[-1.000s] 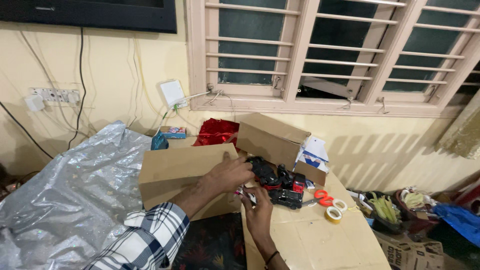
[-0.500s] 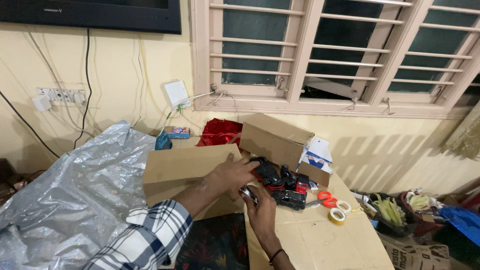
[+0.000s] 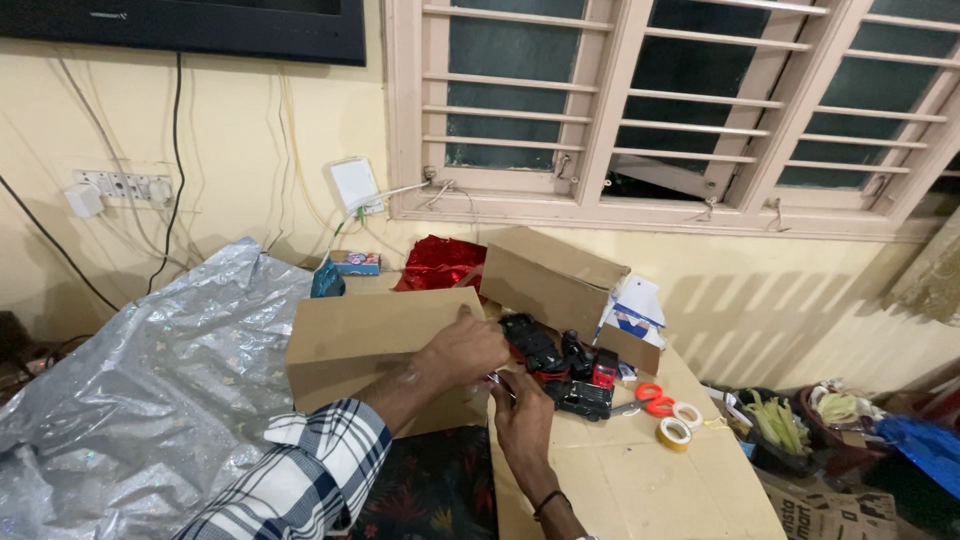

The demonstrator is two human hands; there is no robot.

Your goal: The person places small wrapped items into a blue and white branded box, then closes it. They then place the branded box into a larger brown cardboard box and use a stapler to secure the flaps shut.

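Left hand (image 3: 462,350) is resting flat on the cardboard box (image 3: 370,345), fingers spread loose at its right edge. Right hand (image 3: 522,418) sits just below on the table (image 3: 640,480), fingers curled around some small shiny thing (image 3: 497,380), can't tell what. Black and red toy cars (image 3: 560,362) are piled just beside both hands.

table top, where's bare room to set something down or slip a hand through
The near part of the table, below the tape rolls, is bare. It is crowded farther back: toy cars, scissors, left hand and right hand fill the gap between the two boxes.
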